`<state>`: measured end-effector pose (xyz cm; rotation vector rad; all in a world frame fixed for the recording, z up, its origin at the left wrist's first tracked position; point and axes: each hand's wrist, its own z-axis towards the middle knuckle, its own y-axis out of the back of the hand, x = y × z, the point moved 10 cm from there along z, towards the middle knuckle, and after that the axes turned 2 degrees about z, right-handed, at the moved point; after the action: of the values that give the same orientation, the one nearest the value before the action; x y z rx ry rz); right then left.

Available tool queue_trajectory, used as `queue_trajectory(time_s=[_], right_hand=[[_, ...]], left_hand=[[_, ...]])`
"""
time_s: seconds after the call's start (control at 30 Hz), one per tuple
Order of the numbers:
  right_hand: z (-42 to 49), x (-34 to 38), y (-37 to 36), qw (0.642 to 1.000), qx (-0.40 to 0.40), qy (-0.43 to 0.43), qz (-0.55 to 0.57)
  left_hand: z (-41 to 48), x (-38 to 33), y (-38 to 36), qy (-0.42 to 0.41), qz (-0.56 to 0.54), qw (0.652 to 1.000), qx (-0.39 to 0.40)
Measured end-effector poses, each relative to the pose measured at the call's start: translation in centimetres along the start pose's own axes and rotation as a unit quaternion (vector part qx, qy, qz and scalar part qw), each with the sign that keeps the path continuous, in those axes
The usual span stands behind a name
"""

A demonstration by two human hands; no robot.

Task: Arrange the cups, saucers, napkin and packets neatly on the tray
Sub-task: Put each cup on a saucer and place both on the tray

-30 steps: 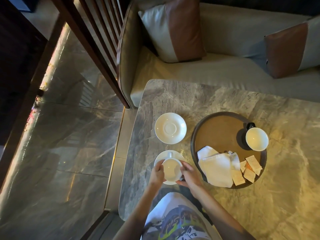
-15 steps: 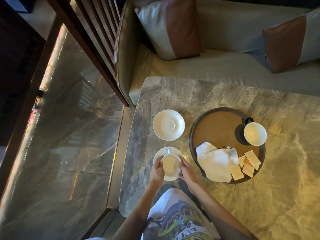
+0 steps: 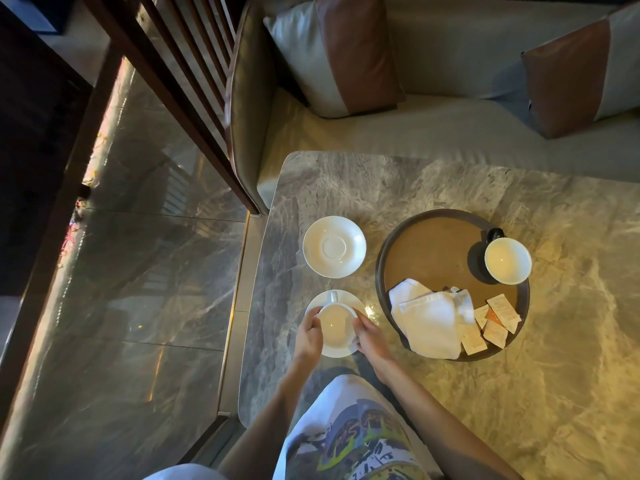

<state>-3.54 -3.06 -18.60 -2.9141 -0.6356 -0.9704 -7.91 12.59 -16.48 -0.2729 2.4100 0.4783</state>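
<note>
Between the hands: a white cup [image 3: 334, 323] sits on a white saucer [image 3: 353, 300] at the near edge of the marble table [image 3: 415, 181], its handle pointing away from the person.
Left hand [image 3: 308, 336]: curled against the cup's left side, fingers wrapped to its wall, holding it.
Right hand [image 3: 370, 337]: curled round the cup's right side, thumb at the rim and lower fingers down by the saucer's edge; whether they touch the saucer I cannot tell.
Grip: narrow, both hands closed on the one cup between them.
Empty saucer [image 3: 334, 247]: just beyond the held cup, on the bare table, apart from it.
Tray [image 3: 382, 271]: round and dark-rimmed, to the right of the grip, near the right hand but not touching it.
Napkin [image 3: 429, 318]: white and loosely folded, on the tray's near side; it is the tray item closest to the right hand.
Packets [image 3: 493, 322]: several small paper ones right of the napkin, overlapping one another, the nearest lying against the napkin's edge.
Dark cup [image 3: 507, 260]: white inside, upright on the tray's far right side, well away from the grip.
</note>
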Motion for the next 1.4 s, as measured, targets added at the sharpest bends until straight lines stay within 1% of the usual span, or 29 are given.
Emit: queue_trajectory(time_s=[0.1, 0.17, 0.2, 0.23, 0.3, 0.33, 0.37, 0.4, 0.43, 0.5, 0.57, 0.6, 0.63, 0.67, 0.7, 0.73, 0.83, 0.9, 0.97, 1.07, 1.13, 1.2, 1.33, 1.4], right_hand=[[-0.5, 0.4, -0.1, 1.0, 0.02, 0.006, 0.003], [-0.9, 0.7, 0.2, 0.999, 0.038, 0.015, -0.003], [-1.1, 0.9, 0.6, 0.999, 0.043, 0.02, -0.009], [-1.3, 1.2, 1.2, 0.999, 0.041, 0.027, -0.013], [-1.6, 2.0, 3.1, 0.999, 0.024, 0.041, -0.012], [-1.7, 2.7, 4.6, 0.999, 0.009, 0.051, -0.004], [-1.9, 3.5, 6.6, 0.998, -0.013, 0.067, 0.006], [-2.1, 4.6, 9.3, 0.995, -0.045, 0.09, 0.015], [-2.3, 5.9, 12.6, 0.989, -0.09, 0.118, 0.02], [-2.7, 8.2, 20.2, 0.966, -0.197, 0.166, 0.016], [-2.5, 9.2, 27.9, 0.94, -0.294, 0.172, 0.005], [-1.9, 9.5, 31.2, 0.931, -0.326, 0.164, -0.003], [-1.0, 9.7, 34.1, 0.928, -0.341, 0.152, -0.012], [0.2, 9.7, 36.2, 0.93, -0.34, 0.134, -0.022], [1.5, 9.6, 37.8, 0.937, -0.327, 0.116, -0.034], [2.9, 9.5, 38.9, 0.946, -0.305, 0.102, -0.049], [6.9, 9.2, 39.5, 0.973, -0.207, 0.074, -0.072], [8.6, 8.9, 39.3, 0.984, -0.162, 0.051, -0.052], [9.3, 8.1, 38.9, 0.992, -0.122, 0.016, -0.003], [9.1, 6.8, 37.5, 0.996, -0.05, -0.035, 0.057], [8.6, 6.8, 37.2, 0.995, -0.057, -0.033, 0.074], [8.0, 7.2, 37.0, 0.993, -0.077, -0.025, 0.089], [6.7, 9.7, 34.2, 0.986, -0.084, -0.016, 0.14], [6.5, 12.0, 31.4, 0.986, -0.075, -0.003, 0.149]], left_hand=[[-0.4, -0.6, 0.3, -0.006, 0.007, 1.0, -0.003], [-0.6, -1.0, 0.4, -0.019, 0.05, 0.999, -0.008], [-0.7, -0.9, 0.7, -0.012, 0.078, 0.997, -0.023], [-0.7, -0.9, 1.1, -0.001, 0.112, 0.992, -0.052], [-1.2, -2.1, 2.1, 0.001, 0.202, 0.969, -0.144], [-1.6, -3.6, 1.9, -0.02, 0.235, 0.955, -0.181], [-2.0, -5.4, 0.7, -0.057, 0.25, 0.945, -0.2], [-2.5, -7.6, -1.2, -0.099, 0.249, 0.944, -0.194], [-2.9, -9.5, -3.7, -0.133, 0.241, 0.947, -0.168], [-3.5, -13.2, -10.0, -0.172, 0.219, 0.957, -0.083], [-3.1, -15.9, -17.1, -0.187, 0.247, 0.951, 0.013], [-2.8, -16.8, -20.5, -0.179, 0.25, 0.95, 0.057], [-2.3, -17.4, -23.5, -0.153, 0.239, 0.954, 0.096], [-1.8, -17.7, -25.8, -0.111, 0.207, 0.964, 0.124], [-1.2, -18.0, -27.7, -0.073, 0.174, 0.973, 0.135], [-0.6, -18.4, -29.1, -0.054, 0.155, 0.978, 0.131], [0.8, -19.6, -32.3, -0.062, 0.204, 0.97, 0.114], [1.4, -19.5, -33.8, -0.054, 0.204, 0.971, 0.116], [1.6, -18.7, -34.8, -0.044, 0.171, 0.975, 0.131], [2.0, -17.1, -35.2, -0.01, 0.077, 0.986, 0.145], [2.2, -16.8, -35.0, -0.008, 0.048, 0.989, 0.14], [2.2, -17.4, -34.3, -0.028, 0.057, 0.991, 0.12], [2.4, -21.1, -30.1, -0.13, 0.115, 0.983, 0.06], [2.8, -22.6, -26.9, -0.14, 0.1, 0.983, 0.061]])
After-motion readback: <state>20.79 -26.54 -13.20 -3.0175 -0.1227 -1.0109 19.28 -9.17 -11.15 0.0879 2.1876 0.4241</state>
